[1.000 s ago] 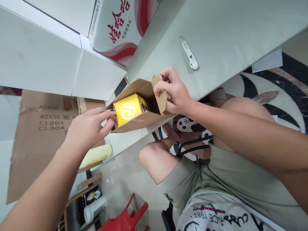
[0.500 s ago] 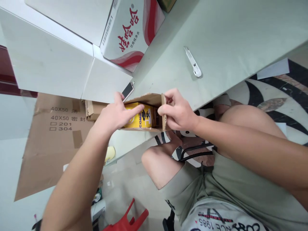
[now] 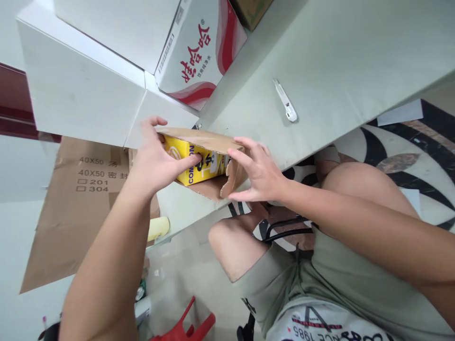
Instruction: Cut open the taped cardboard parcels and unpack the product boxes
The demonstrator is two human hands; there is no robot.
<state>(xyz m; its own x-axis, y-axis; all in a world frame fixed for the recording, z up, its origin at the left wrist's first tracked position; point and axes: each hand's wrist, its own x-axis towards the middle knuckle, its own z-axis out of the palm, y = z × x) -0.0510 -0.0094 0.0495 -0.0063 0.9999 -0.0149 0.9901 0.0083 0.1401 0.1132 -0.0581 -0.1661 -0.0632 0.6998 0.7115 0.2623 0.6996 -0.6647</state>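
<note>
In the head view, the left hand [image 3: 152, 161] holds the left end of an open corrugated carton [image 3: 202, 137], fingers over its far side and thumb on the yellow printed box [image 3: 180, 148] inside. The right hand [image 3: 261, 173] spreads its fingers around the carton's right end, gripping it at the flap. The carton is over the near edge of the bench [image 3: 337, 61]. A white utility knife [image 3: 285, 102] lies on the bench, near a white-and-red drinking-water case [image 3: 213, 42].

hands [image 3: 261, 173] at open carton [image 3: 199, 136] | yellow box [image 3: 206, 173] inside | white cutter [image 3: 285, 102] on table [image 3: 341, 71]
</note>
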